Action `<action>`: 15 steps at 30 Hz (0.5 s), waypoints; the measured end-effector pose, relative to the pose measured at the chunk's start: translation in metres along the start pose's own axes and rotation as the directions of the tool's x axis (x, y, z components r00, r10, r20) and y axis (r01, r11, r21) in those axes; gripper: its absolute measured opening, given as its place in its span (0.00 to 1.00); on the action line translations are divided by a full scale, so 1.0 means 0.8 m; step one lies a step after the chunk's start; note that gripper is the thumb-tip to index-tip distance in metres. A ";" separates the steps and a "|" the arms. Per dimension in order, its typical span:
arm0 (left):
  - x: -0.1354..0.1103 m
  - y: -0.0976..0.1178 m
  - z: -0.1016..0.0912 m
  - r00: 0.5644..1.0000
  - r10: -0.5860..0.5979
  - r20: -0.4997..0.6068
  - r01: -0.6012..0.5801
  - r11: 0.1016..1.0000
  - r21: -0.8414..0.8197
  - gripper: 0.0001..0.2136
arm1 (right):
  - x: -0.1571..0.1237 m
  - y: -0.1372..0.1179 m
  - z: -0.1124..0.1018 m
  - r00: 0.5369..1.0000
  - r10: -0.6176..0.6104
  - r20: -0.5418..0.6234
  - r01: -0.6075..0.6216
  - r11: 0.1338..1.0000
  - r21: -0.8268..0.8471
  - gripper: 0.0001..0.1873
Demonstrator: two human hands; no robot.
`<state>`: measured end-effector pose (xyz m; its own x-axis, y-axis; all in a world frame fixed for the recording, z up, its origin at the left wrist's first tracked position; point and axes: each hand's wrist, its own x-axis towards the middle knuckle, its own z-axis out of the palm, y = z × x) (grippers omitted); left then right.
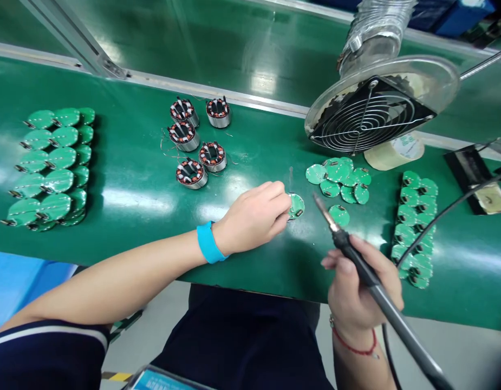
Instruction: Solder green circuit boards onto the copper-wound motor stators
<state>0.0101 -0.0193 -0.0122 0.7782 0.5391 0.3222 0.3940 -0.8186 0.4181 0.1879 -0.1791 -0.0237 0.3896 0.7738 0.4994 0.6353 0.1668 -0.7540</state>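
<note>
My left hand (260,216), with a blue band on its wrist, is closed at the left edge of a round green circuit board (297,206). Its fingers cover part of that board, and what lies beneath the board is mostly hidden. In my right hand (362,290) is a soldering iron (370,281), held like a pen. Its tip points up and left, to the right of the held board and apart from it. A single circuit board (339,215) lies just beyond the tip, and a loose heap of boards (338,172) is behind it.
Several copper-wound motor stators (192,173) stand at centre left. Stacked circuit boards (57,181) fill the far left; more rows of boards (415,227) lie at right. A fume extractor fan (364,119) overhangs the back, near a tape roll (394,151) and a black holder (473,181).
</note>
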 end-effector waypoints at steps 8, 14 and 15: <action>-0.001 0.000 0.003 0.999 0.032 -0.011 -0.031 0.997 0.071 0.11 | -0.017 -0.003 0.003 0.989 0.136 -0.059 -0.125 0.981 0.149 0.13; 0.000 0.003 0.003 0.999 0.042 0.012 -0.043 0.991 0.125 0.11 | -0.018 0.000 0.002 0.989 0.136 -0.051 -0.128 0.982 0.141 0.14; 0.000 0.003 0.003 0.999 0.042 0.021 -0.044 0.990 0.131 0.11 | -0.018 0.001 0.001 0.992 0.117 -0.047 -0.110 0.985 0.132 0.15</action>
<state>0.0126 -0.0219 -0.0131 0.8039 0.5002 0.3218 0.4200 -0.8605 0.2883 0.1822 -0.1897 -0.0324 0.4926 0.7581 0.4273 0.4948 0.1599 -0.8542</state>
